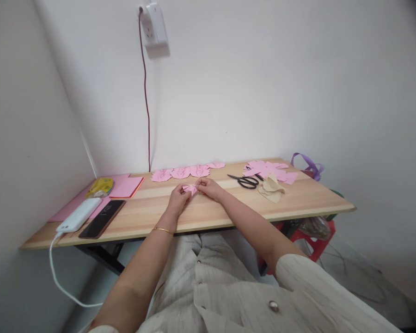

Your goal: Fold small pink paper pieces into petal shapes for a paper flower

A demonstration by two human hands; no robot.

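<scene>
Both of my hands meet over the middle of a wooden table point(298, 201). My left hand point(178, 198) and my right hand point(210, 188) pinch a small folded pink paper piece point(191, 188) between their fingertips, just above the tabletop. A thin gold bangle sits on my left wrist. Behind the hands lies a row of several folded pink paper shapes point(185, 172) along the wall. A pile of pink paper cut-outs point(268, 169) lies to the right, with black scissors point(247, 181) beside it.
A beige crumpled paper point(272, 188) lies next to the scissors. At the left end are a white power bank point(79, 215) with a cable, a black phone point(102, 218), pink paper sheets point(126, 187) and a yellow object point(100, 187). A red stool point(312, 240) stands under the table's right end.
</scene>
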